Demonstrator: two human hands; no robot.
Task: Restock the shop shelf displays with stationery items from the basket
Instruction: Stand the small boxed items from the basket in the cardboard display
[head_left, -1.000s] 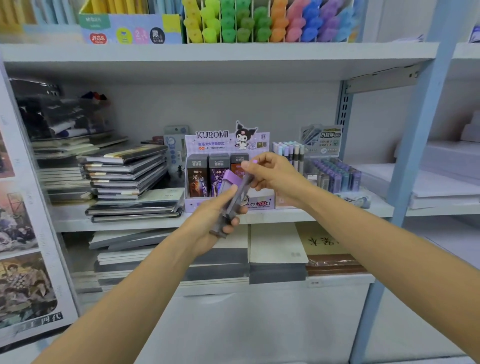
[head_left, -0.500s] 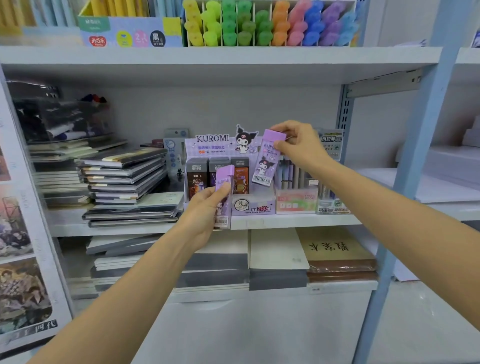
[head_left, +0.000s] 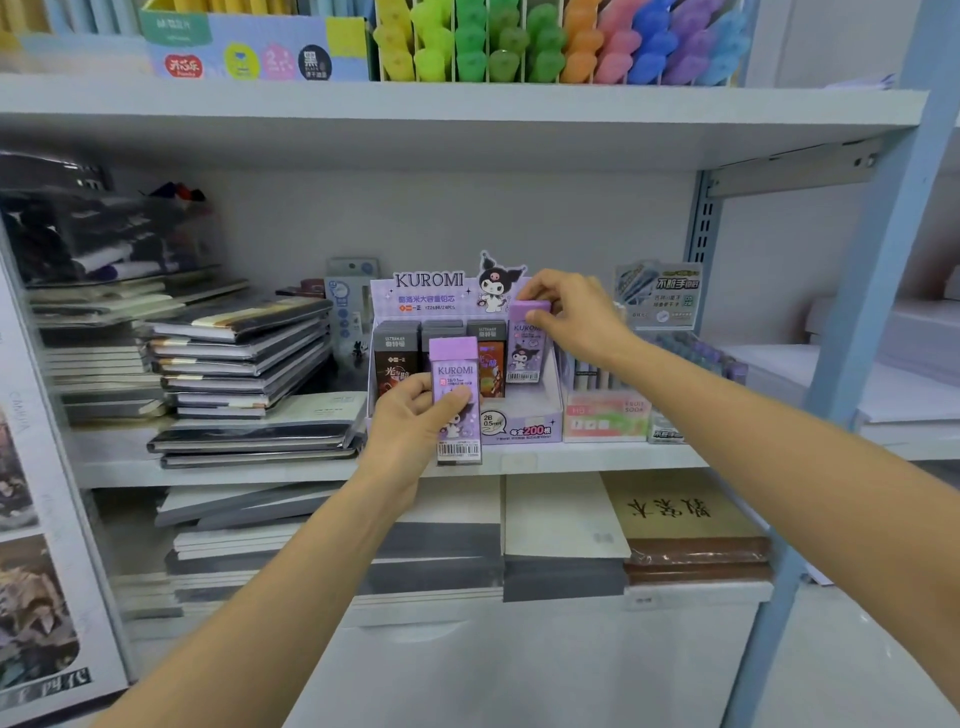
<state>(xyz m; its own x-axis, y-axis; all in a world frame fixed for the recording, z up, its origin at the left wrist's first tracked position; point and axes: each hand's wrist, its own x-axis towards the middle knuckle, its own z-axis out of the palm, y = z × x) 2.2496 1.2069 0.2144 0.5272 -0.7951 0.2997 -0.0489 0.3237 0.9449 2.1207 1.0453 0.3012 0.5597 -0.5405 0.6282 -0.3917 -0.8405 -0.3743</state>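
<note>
A purple Kuromi display box (head_left: 524, 423) stands on the middle shelf (head_left: 260, 470) with dark lead cases in its back row. My left hand (head_left: 410, 421) grips one purple Kuromi lead case (head_left: 454, 395) upright in front of the box. My right hand (head_left: 576, 317) pinches a second purple case (head_left: 525, 345) by its top, at the right end of the box's row. No basket is in view.
Stacked notebooks (head_left: 239, 364) fill the shelf's left part. Pencil-lead displays (head_left: 608, 415) stand right of the box. Coloured highlighters (head_left: 550, 41) line the upper shelf. A blue upright post (head_left: 872, 291) borders the right side. Paper pads (head_left: 566, 514) lie on the lower shelf.
My right hand has lowered its purple case from above the box into the row's right end. My left hand has turned its case to face me and holds it slightly right.
</note>
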